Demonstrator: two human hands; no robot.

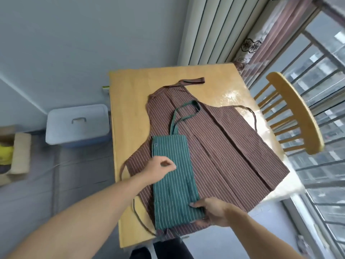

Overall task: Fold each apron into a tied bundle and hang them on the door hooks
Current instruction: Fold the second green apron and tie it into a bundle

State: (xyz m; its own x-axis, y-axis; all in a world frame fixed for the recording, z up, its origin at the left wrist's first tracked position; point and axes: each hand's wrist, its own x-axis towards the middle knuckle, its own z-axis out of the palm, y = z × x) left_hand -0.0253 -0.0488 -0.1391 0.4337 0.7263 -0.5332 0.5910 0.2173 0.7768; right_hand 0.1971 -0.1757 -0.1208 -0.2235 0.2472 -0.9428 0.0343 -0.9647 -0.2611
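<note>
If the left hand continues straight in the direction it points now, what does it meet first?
Probably the folded green striped apron: the left hand points right across its left edge, hovering just above it or touching it; height is unclear.

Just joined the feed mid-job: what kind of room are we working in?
Probably a room in a home, by a window: a wooden table with a wooden chair, curtains at the barred window, and a plastic storage bin on the floor.

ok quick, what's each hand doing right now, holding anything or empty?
Left hand: fingers loosely curled, resting at the left edge of the folded green apron; a grip cannot be told.
Right hand: closed on the green apron's near right edge.
</note>
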